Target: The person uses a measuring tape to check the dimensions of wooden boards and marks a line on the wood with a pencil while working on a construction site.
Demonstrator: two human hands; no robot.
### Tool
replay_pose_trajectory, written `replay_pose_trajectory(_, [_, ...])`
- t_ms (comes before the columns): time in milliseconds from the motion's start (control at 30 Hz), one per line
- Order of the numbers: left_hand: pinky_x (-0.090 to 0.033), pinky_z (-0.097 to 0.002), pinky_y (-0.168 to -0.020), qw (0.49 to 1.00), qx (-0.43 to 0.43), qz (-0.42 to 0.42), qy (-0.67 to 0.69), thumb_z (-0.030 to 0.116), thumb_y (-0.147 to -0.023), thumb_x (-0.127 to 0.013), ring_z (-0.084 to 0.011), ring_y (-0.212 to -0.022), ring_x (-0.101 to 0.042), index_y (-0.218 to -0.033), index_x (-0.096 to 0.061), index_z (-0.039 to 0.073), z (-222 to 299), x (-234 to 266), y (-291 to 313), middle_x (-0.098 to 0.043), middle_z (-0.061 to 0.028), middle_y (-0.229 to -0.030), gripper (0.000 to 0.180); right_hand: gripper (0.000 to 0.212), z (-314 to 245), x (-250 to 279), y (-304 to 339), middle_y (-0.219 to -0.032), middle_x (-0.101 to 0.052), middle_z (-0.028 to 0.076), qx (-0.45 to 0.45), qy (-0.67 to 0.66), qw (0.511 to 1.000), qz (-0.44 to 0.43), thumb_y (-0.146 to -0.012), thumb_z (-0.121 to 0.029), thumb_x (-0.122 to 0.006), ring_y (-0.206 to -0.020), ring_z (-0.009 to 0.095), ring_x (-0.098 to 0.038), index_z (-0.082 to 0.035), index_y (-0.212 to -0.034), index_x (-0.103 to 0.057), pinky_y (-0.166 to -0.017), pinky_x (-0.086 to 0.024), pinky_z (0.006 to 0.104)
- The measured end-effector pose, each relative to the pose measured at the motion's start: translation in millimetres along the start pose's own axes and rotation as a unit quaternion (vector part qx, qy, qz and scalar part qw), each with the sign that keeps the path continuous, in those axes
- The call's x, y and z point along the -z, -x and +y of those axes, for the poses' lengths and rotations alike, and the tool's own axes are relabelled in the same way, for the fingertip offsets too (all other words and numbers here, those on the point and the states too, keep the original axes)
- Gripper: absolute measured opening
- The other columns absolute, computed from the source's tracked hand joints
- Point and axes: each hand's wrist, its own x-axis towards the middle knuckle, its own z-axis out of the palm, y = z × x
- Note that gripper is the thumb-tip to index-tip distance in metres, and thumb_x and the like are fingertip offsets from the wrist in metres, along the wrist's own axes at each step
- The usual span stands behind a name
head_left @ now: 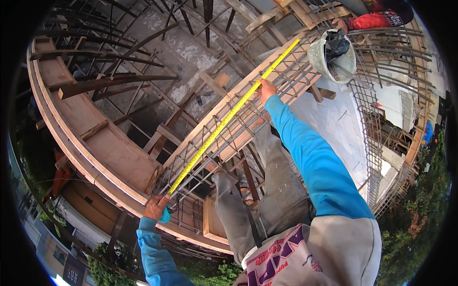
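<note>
A yellow tape measure (223, 125) is stretched diagonally over a long cage of steel bars (210, 148), from the lower left to the upper right. My left hand (155, 207) is closed at the tape's lower end, beside a teal piece (165, 215) that looks like its case. Farther up, my right hand (266, 90) has its fingers closed at the blade's edge, and the tape runs on past it to a free end over the bars. The grip of both hands is partly hidden.
A whitish bucket (329, 66) with black plastic inside sits on the bars at upper right, near another person's red sleeve (374, 20). Wooden formwork (119, 148) curves along the left. Dark timbers (114, 83) cross the lower area. Steel mesh (367, 138) stands at right.
</note>
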Motion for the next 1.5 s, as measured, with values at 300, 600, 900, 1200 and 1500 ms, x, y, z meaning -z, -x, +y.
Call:
replay_pose_trajectory(300, [-0.040,-0.0326,-0.054,0.993,0.022,0.067,0.092,0.037,-0.093,-0.055,-0.0129,-0.058,-0.048,-0.081,-0.063,0.001,-87.8,1.3,36.1,-0.051,-0.0057,-0.059,0.039,0.019,-42.9,27.2,-134.3,-0.098,-0.062,0.010,0.030,-0.144,0.989,0.017,-0.097,-0.021,-0.045,-0.090,0.022,-0.061,-0.008,-0.111,-0.051,-0.075,-0.052,0.0408])
replay_pose_trajectory(600, [-0.043,-0.0336,-0.059,0.996,-0.013,0.082,0.035,0.039,-0.093,-0.055,-0.0168,-0.062,-0.051,-0.082,-0.065,0.001,-114.8,5.6,-101.2,-0.056,-0.0097,-0.064,0.041,0.025,1.9,-22.4,-149.0,-0.101,-0.061,0.015,0.078,-0.122,0.989,0.043,-0.096,-0.009,-0.047,-0.093,0.025,-0.063,0.005,-0.116,-0.047,-0.074,-0.058,0.0376])
replay_pose_trajectory(900, [-0.039,-0.0336,-0.055,0.994,0.034,0.106,0.005,0.043,-0.093,-0.055,-0.0134,-0.060,-0.045,-0.079,-0.061,0.000,-176.1,25.8,-130.7,-0.049,-0.0049,-0.061,0.045,0.035,30.2,6.9,-220.3,-0.107,-0.055,0.020,0.098,-0.100,0.989,0.054,-0.092,-0.001,-0.048,-0.092,0.029,-0.063,0.005,-0.124,-0.034,-0.076,-0.057,0.0427])
replay_pose_trajectory(1200, [-0.040,-0.0329,-0.057,0.983,0.072,0.169,0.006,0.041,-0.091,-0.059,-0.0140,-0.060,-0.047,-0.080,-0.061,0.000,-252.7,7.3,-118.1,-0.049,-0.0045,-0.062,0.043,0.059,33.1,-3.5,-221.5,-0.126,-0.051,0.022,0.022,0.235,0.970,0.050,-0.087,-0.030,-0.062,-0.110,0.034,-0.056,-0.001,-0.133,-0.039,-0.089,-0.050,0.0470])
replay_pose_trajectory(1500, [-0.048,-0.0412,-0.082,0.970,0.127,0.177,-0.110,0.044,-0.091,-0.051,-0.0357,-0.089,-0.064,-0.108,-0.065,0.001,-288.3,6.5,-185.8,-0.067,-0.0227,-0.094,0.049,0.033,67.2,-23.8,-176.4,-0.083,-0.066,0.014,0.121,0.783,0.604,-0.084,-0.087,-0.037,-0.059,-0.070,0.024,-0.063,-0.008,-0.103,-0.058,-0.059,-0.053,0.0400])
